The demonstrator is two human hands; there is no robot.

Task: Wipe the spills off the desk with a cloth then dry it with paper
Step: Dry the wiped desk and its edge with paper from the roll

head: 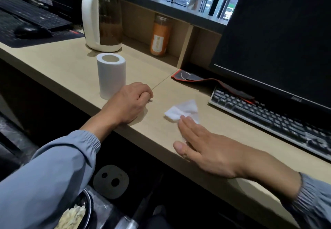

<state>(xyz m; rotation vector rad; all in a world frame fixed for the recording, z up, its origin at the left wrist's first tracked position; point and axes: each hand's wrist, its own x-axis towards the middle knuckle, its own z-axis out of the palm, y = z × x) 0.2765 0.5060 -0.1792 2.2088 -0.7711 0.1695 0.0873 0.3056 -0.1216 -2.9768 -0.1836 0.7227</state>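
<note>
Head cam had the right hand [206, 146] flat, fingers [189, 124] spread and pressing the near corner of the white paper [184, 109], which trailed away toward the keyboard [268, 117]. Left hand [129, 103] was a loose fist, farther off, beside the paper roll [111, 75]; couldn't tell if it held anything.

— What are we wearing at the desk?

— Long sleeves in a soft grey-blue fabric on both arms, the left sleeve [50, 171] smooth and broad, the right sleeve [311, 203] creased near its end.

— And the cuffs?

— We see gathered, elasticated cuffs, finely ribbed, ending short of the wrists. Our left hand [128, 103] and right hand [206, 148] are bare: no gloves, rings or watch straps showing, nails trimmed short.
</note>
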